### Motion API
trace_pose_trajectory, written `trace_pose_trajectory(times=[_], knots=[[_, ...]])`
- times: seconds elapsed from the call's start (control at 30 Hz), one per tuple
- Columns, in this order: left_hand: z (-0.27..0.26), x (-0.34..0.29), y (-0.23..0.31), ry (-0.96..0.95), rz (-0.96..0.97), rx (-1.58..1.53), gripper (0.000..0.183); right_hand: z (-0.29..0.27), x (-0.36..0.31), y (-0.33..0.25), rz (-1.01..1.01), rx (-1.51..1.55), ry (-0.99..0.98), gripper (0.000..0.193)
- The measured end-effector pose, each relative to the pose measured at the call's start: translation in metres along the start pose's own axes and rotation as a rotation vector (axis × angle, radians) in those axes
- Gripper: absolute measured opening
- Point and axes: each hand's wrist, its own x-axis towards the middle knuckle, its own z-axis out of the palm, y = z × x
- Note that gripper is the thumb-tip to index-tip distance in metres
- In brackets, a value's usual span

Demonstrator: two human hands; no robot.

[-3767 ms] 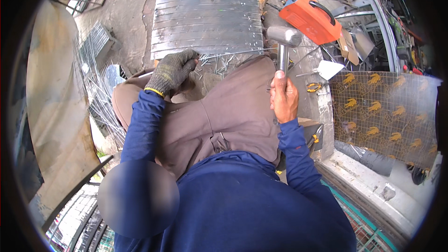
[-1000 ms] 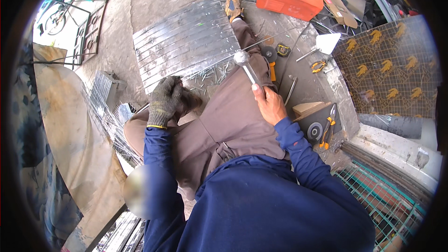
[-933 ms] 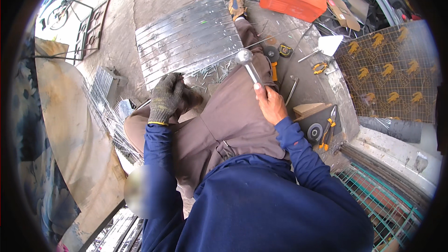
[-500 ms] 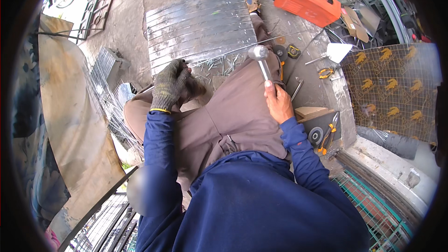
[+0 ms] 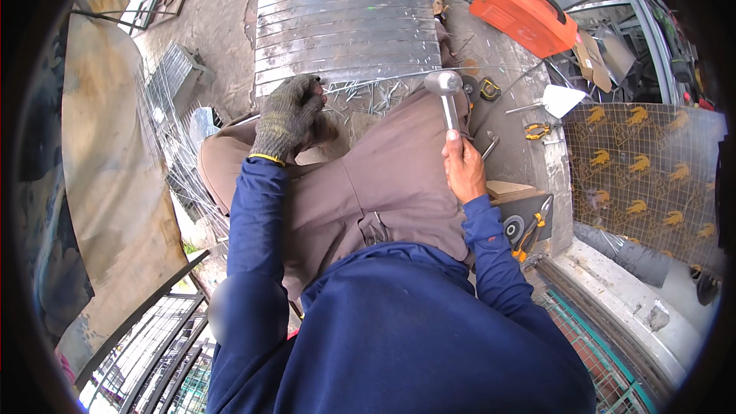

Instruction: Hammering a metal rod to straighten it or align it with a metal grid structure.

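Observation:
My left hand [image 5: 287, 115], in a grey knitted glove with a yellow cuff, is closed above my left knee. Its curled fingers grip a thin metal rod [image 5: 383, 80] that runs off to the right, along the near edge of a panel of metal strips [image 5: 349, 27]. Bare, my right hand [image 5: 464, 169] is wrapped round the handle of a metal hammer [image 5: 443, 83], held head up over my right thigh. Short cut metal pieces [image 5: 376, 96] lie scattered on the ground between the panel and my legs.
An orange machine with a black handle [image 5: 525, 11] stands far right. Near it lie a tape measure [image 5: 490, 90], a white-bladed tool [image 5: 560, 102] and yellow-handled pliers [image 5: 537, 132]. More pliers [image 5: 531, 236] and a disc [image 5: 512, 228] are beside my right forearm. Bundled wires [image 5: 178, 149] lie left.
The view has shifted, so the panel and machine sit higher and farther right. The rod lies flatter across the panel's near edge. Both hands keep their grip, the hammer still raised.

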Motion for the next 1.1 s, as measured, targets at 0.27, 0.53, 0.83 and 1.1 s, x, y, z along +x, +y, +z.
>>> trace_pose_trajectory(times=[0.27,0.53,0.83,1.1], knots=[[0.004,0.004,-0.008,-0.02,-0.048,-0.061,0.025,-0.001,-0.002,-0.003,0.089,0.005,0.014,0.057],[0.003,0.001,-0.005,0.015,-0.012,-0.066,0.023,0.001,0.004,-0.045,-0.15,0.092,0.101,0.05],[0.002,-0.001,0.0,0.018,-0.02,-0.077,0.023,0.003,0.019,-0.026,-0.079,-0.232,0.095,0.061],[0.003,-0.001,0.0,0.048,-0.012,-0.028,0.016,0.003,0.016,-0.029,0.009,-0.2,0.045,0.062]])
